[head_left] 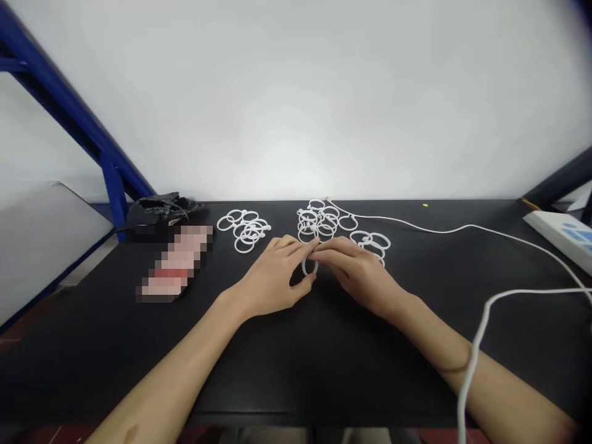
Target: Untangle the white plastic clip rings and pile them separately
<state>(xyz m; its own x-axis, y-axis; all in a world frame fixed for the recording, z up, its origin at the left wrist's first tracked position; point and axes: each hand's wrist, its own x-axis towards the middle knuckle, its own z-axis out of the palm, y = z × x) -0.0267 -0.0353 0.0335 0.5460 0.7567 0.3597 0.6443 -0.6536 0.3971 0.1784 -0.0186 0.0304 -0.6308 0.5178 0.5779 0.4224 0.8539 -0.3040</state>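
Nearest, a thick cable crosses in front of the right forearm; bare tabletop lies between the arms. The ring is at the centre, between the hands; whether it rests on the surface or is raised cannot be told. The left hand is partly closed on it, thumb at the lower edge and forefinger near the top. The right hand is curled, its fingertips meeting at the ring's top — its thumb is hidden, so its grip cannot be told.

For good control, the left hand should steady the band lightly while the right works with fingertips alone; a hard squeeze would probably bend so thin a hoop. The knuckles are best kept clear of the right cluster, partly hidden by the right hand, and the middle cluster just beyond. The left cluster lies apart — its hoops overlapping. Behind stands a pale wall.
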